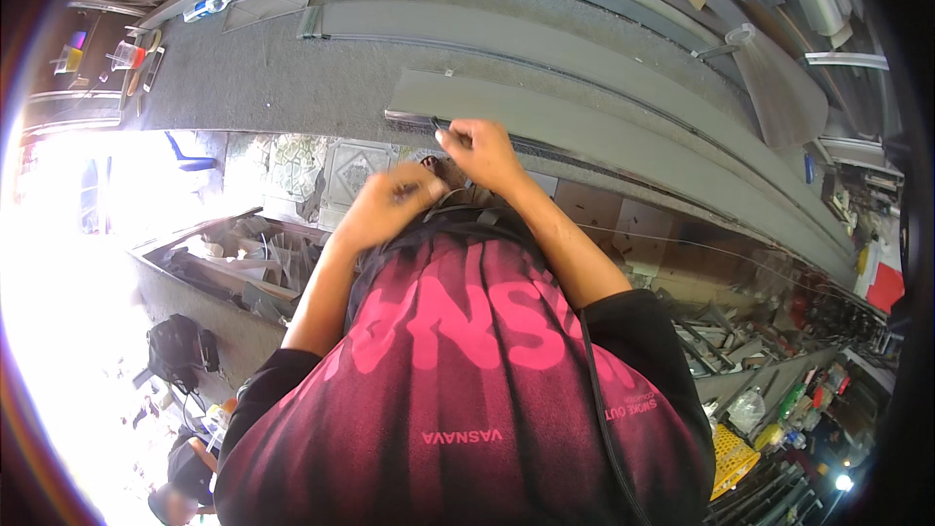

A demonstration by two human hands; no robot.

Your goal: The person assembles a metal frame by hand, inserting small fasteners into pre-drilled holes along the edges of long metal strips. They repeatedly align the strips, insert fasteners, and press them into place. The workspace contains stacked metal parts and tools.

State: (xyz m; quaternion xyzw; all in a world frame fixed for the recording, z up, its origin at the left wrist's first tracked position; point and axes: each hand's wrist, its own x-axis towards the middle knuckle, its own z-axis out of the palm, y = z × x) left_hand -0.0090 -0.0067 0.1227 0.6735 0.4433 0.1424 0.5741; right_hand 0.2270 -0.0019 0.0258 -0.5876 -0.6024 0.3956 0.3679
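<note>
My right hand (481,152) is curled closed at the near edge of a long grey metal profile (506,109) on the bench. A short thin dark strip (438,124) pokes out past its fingers; the rest is hidden. My left hand (392,201) hangs lower and to the left, just off the bench, fingers bent and slightly smeared by motion. What it may hold does not show. Close by the left fingers, a thin pale strand (456,193) curves in front of my waist.
More long profiles (467,37) lie along the grey carpeted bench (263,78). A plastic bottle (207,7), a cup with red liquid (127,56) and scissors stand at its left. Behind me are a scrap-filled bin (200,307), a yellow basket (732,460) and another person (190,472).
</note>
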